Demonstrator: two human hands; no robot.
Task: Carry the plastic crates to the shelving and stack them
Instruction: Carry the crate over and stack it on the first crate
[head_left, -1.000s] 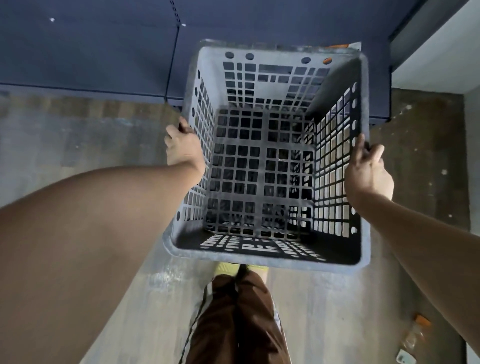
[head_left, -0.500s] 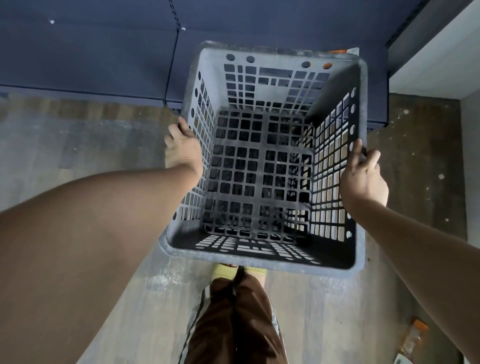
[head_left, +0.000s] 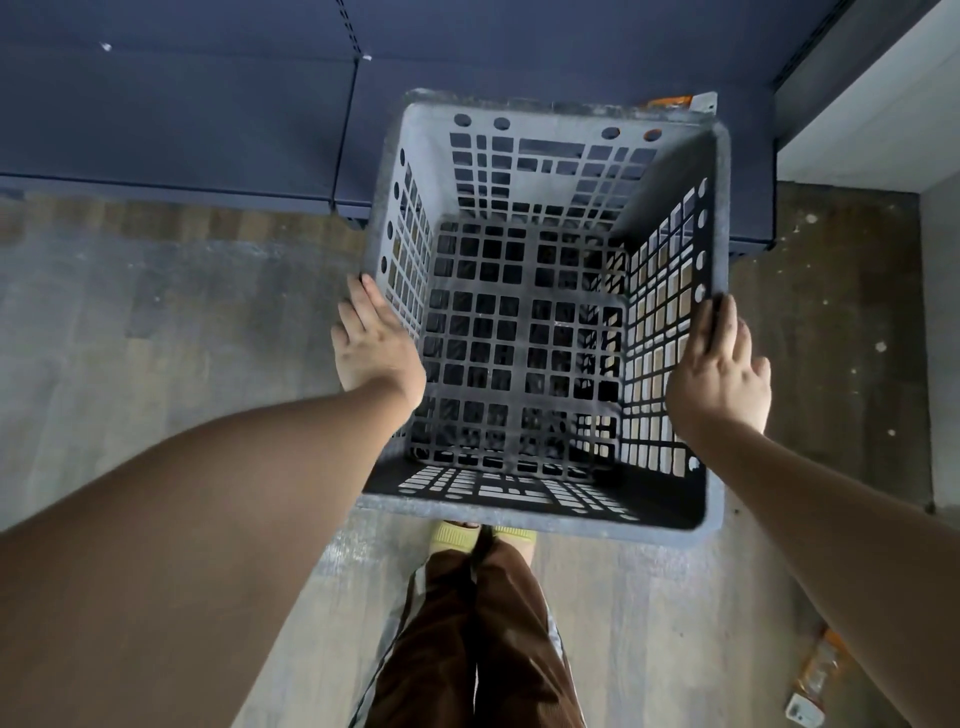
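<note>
A grey plastic lattice crate (head_left: 540, 512) sits open side up just in front of the dark blue shelving (head_left: 208, 119). Behind its far rim shows a sliver of another rim with an orange bit (head_left: 672, 100). My left hand (head_left: 375, 349) lies flat against the crate's left outer wall, fingers straight. On the right outer wall, just below the rim, my right hand (head_left: 719, 370) rests with fingers extended and thumb spread. Neither hand curls over the rim. What the crate stands on is hidden.
The wooden floor (head_left: 156, 322) spreads to the left. A white wall (head_left: 883, 104) stands at the right. My legs in brown trousers (head_left: 467, 649) are right behind the crate. A small orange-and-clear bottle (head_left: 818, 670) and a white item (head_left: 802, 714) lie on the floor at the lower right.
Both hands have slid back along the crate's sides toward me and their fingers have straightened off the rim. The crate has barely moved.
</note>
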